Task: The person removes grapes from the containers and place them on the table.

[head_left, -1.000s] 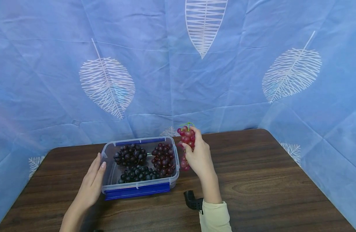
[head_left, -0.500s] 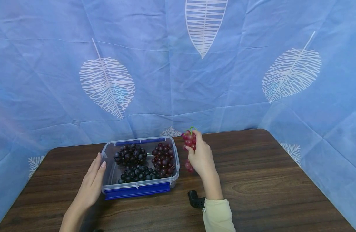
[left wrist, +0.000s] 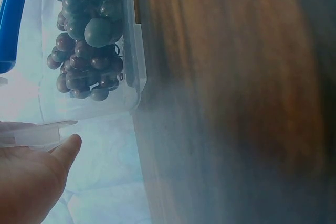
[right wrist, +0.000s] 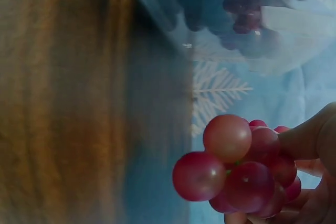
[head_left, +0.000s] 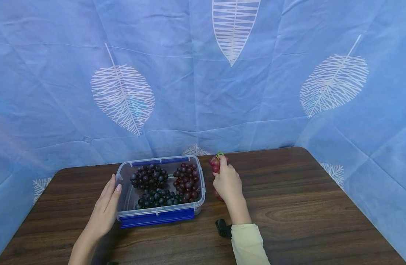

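Note:
My right hand [head_left: 228, 184] grips a bunch of red grapes [right wrist: 236, 169] just right of the clear plastic container [head_left: 156, 214]. Its green stem shows above the fingers in the head view, while the hand covers most of the fruit. In the right wrist view, thumb and fingers are curled round the bunch. Straight fingers of my left hand [head_left: 102, 211] rest against the container's left wall. Inside the container lie a black bunch [head_left: 149, 176] at the back left, a dark blue-green bunch [head_left: 158, 198] at the front and a dark red bunch [head_left: 186, 182] at the right.
Blue locking flaps [head_left: 156, 218] line the container's front and back edges. The dark wooden table [head_left: 305, 206] reaches back to a blue cloth [head_left: 256, 92] with white leaf prints. A black wrist-camera mount [head_left: 224, 228] sits at the right wrist.
My right hand has moved slightly right and down with the red grapes, away from the container's edge. The left hand and the container have stayed put.

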Available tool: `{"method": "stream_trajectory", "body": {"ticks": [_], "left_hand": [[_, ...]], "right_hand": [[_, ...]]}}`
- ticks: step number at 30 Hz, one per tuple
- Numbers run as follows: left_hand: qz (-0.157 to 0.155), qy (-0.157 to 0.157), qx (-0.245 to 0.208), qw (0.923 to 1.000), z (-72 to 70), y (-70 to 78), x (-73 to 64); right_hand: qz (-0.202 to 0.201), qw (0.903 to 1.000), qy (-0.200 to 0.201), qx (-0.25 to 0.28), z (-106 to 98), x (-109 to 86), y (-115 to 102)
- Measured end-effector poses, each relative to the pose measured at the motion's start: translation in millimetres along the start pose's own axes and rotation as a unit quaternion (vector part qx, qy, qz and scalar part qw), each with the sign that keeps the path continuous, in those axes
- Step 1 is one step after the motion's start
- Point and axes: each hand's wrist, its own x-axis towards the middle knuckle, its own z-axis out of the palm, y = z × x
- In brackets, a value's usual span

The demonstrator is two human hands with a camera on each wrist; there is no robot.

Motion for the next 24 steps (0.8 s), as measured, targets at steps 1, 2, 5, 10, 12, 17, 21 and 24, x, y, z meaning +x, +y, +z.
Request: {"method": "stream_trajectory", "body": {"ticks": [1,2,5,10,12,17,21,24], "left_hand": [[-0.001,0.000,0.001,1.0000,0.1,0.0,-0.1],[-0.001,0.000,0.001,1.0000,0.1,0.1,-0.1],[-0.007,-0.002,0.003,1.0000,0.1,0.2,0.6],[-0.016,-0.005,0.007,0.9998,0.0,0.8,1.0],[-0.019,-0.006,0.009,0.9998,0.0,1.1,1.2],[-0.019,-0.006,0.011,0.9997,0.0,1.4,1.5],[-0.015,-0.005,0.010,0.9998,0.0,1.0,1.5],[-0.015,-0.004,0.011,0.9998,0.1,0.4,1.0]], "right_hand": [[0.003,1.0000,-0.003,-0.003,2.3,0.4,1.0],[0.005,1.0000,-0.005,-0.006,4.5,0.7,1.8],[0.008,0.9998,-0.012,-0.014,11.0,1.5,4.4],[0.010,0.9996,-0.011,-0.025,20.2,2.8,8.6],[0.011,0.9995,-0.008,-0.028,22.9,3.2,10.3],[0.013,0.9995,-0.004,-0.030,26.4,4.1,13.2],[0.021,0.9991,-0.012,-0.035,27.0,4.8,13.7],[0.028,0.9985,-0.022,-0.042,26.7,5.1,14.1]]}}
